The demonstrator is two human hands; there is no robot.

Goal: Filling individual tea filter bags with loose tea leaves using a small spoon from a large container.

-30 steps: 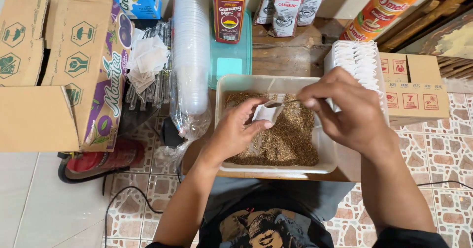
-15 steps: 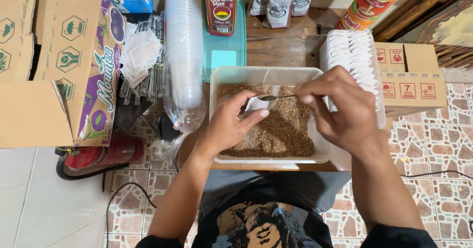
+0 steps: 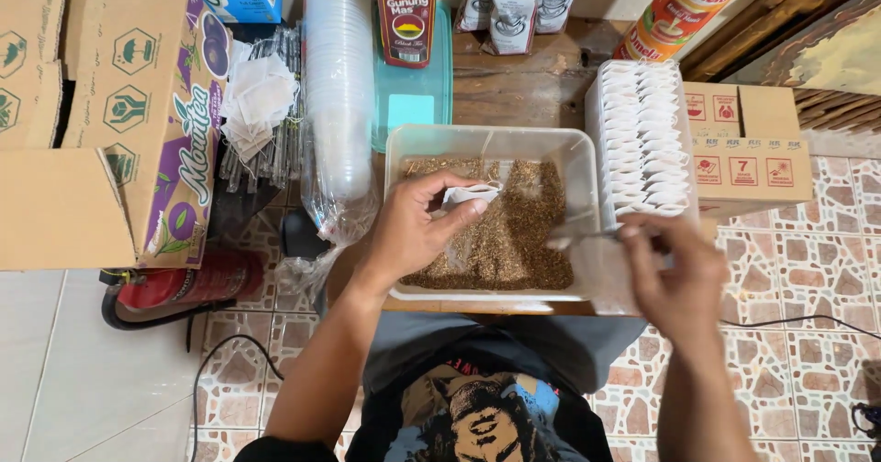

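A clear plastic tub (image 3: 404,150) holds loose brown tea leaves (image 3: 514,242) on a small wooden table. My left hand (image 3: 413,228) pinches a small white empty tea bag (image 3: 468,196) over the leaves. My right hand (image 3: 674,274) is off the tub's right edge, blurred by motion, gripping a thin metal spoon (image 3: 578,237) whose tip points left over the leaves. A row of white tea bags (image 3: 642,132) stands in a tray right of the tub.
A sleeve of stacked clear plastic cups (image 3: 340,104) lies left of the tub. Cardboard boxes (image 3: 138,113) stand far left, small cartons (image 3: 748,150) at right. A red packet (image 3: 406,12), pouches and a teal lid (image 3: 413,95) sit behind. A red fire extinguisher (image 3: 184,283) lies on the tiled floor.
My right hand has drawn away from the tea bag, moving right and down past the tub's edge with the spoon. The left hand stays over the leaves with the bag.
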